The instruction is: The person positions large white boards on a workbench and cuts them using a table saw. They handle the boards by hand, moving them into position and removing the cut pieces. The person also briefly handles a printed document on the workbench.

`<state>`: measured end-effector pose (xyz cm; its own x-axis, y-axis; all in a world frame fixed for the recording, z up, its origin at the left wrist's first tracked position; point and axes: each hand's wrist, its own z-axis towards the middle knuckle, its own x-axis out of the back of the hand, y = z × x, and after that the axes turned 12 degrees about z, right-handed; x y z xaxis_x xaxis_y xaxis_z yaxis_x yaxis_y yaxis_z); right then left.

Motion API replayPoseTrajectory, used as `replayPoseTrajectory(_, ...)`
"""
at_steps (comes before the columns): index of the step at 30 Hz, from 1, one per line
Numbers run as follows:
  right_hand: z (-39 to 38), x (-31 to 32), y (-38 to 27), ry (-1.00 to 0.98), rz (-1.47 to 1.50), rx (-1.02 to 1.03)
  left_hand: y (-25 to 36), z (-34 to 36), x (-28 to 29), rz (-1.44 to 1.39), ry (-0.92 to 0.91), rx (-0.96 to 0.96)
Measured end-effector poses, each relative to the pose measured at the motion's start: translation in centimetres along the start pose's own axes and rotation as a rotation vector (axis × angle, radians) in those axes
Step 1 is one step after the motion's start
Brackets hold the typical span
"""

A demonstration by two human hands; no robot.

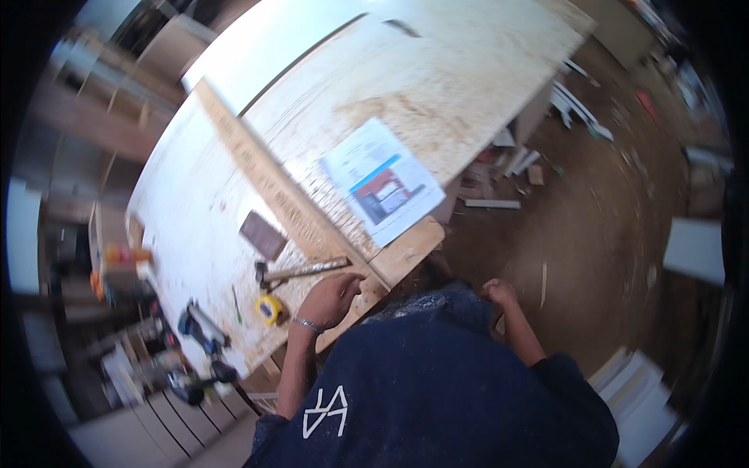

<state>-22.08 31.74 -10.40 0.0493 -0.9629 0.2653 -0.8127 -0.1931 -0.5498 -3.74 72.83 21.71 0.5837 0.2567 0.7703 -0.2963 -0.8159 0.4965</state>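
My left hand [329, 300], with a bracelet at the wrist, hovers at the near edge of the workbench, its fingers curled in and nothing visible in them. Just beyond it lies a hammer [306, 268], apart from the fingers. A yellow tape measure [269, 309] sits to its left. Beside my body on the right, my right hand [500, 293] is loosely closed, away from the bench, with no object showing in it. A long wooden board [261, 175] crosses the bench, and a printed sheet with a picture [382, 181] lies to its right.
The large pale workbench [175, 187] carries a brown sanding-block-like piece [263, 235], a thin green tool [237, 304] and blue-black power tools [204, 327] at its left edge. Wood offcuts [491, 175] and strips litter the floor on the right. White panels [636, 398] lean at lower right.
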Motion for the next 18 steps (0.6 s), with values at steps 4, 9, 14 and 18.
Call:
replayPoseTrajectory(4, -5.4, -5.1, 13.7, 0.128, 0.05, -0.115, -0.3, 1.9, -0.5, 0.096, -0.109, -0.111)
replayPoseTrajectory(9, -13.0, -17.9, 21.8, 0.483, 0.677, -0.138, 1.6, 5.5, -4.5, 0.244, -0.354, -0.396)
replayPoseTrajectory(14, -18.3, -27.7, 25.6, 0.525, 0.551, -0.122, 9.3, 7.1, -8.7, 0.421, -0.614, -0.755)
replayPoseTrajectory(18, -22.9, -34.5, 23.2, 0.692, 0.816, -0.329, 15.4, 7.6, -12.3, 0.642, -0.78, -1.018)
